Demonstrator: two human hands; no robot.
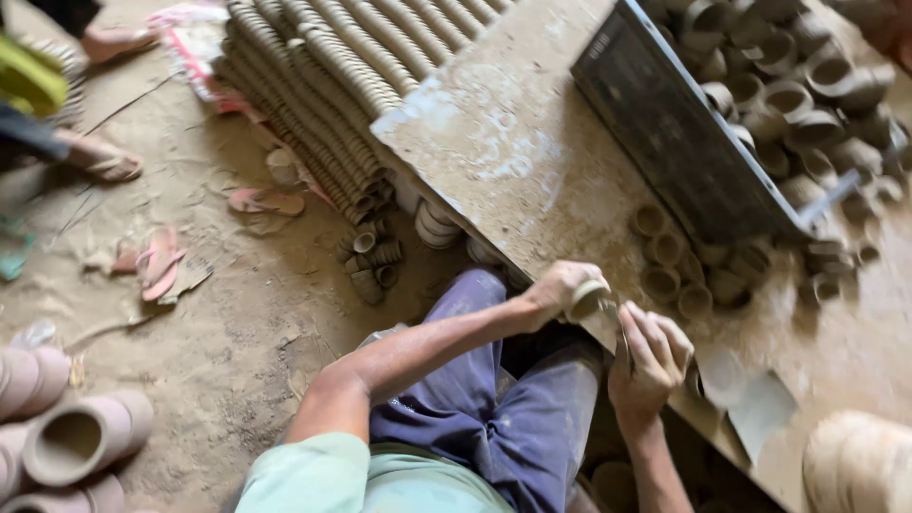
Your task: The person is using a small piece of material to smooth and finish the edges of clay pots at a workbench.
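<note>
My left hand [560, 290] is closed around a small unfired clay cup [588, 300], held just above the edge of the dusty work table [503, 142]. Right beside it, my right hand [651, 356] grips a thin flat blade [622, 328] whose tip rests against the cup. Both hands hover over my lap, above my blue trousers. Several similar small clay cups [670, 271] stand on the table just past my hands.
A dark board [679, 133] leans across the table, with a heap of clay cups [798, 85] behind it. Long stacked rows of clay rings [332, 85] lie at the table's left. Larger clay pots [81, 437] and sandals [161, 261] lie on the dirt floor. Another person's feet [104, 161] are at top left.
</note>
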